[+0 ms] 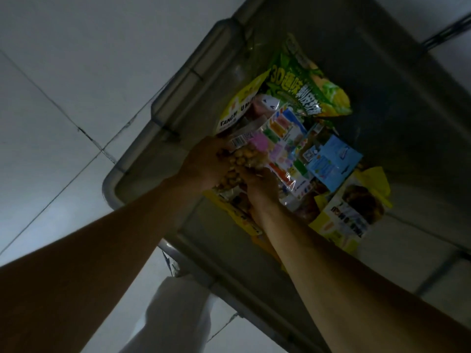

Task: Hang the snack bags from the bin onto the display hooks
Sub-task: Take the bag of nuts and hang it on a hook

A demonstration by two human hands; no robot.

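Observation:
A grey plastic bin stands on the floor, and several snack bags lie in a heap inside it. Both my hands reach down into the heap. My left hand grips a clear bag of round brown snacks from the left. My right hand holds the same bag from below. A green bag lies at the far end of the heap, a multicoloured bag and a blue bag lie in the middle, and a yellow bag sits at the right. No display hooks are in view.
The bin rests on a pale tiled floor with dark grout lines. My leg in light trousers is below the bin's near corner. A dark cable runs past the top right. The scene is dim.

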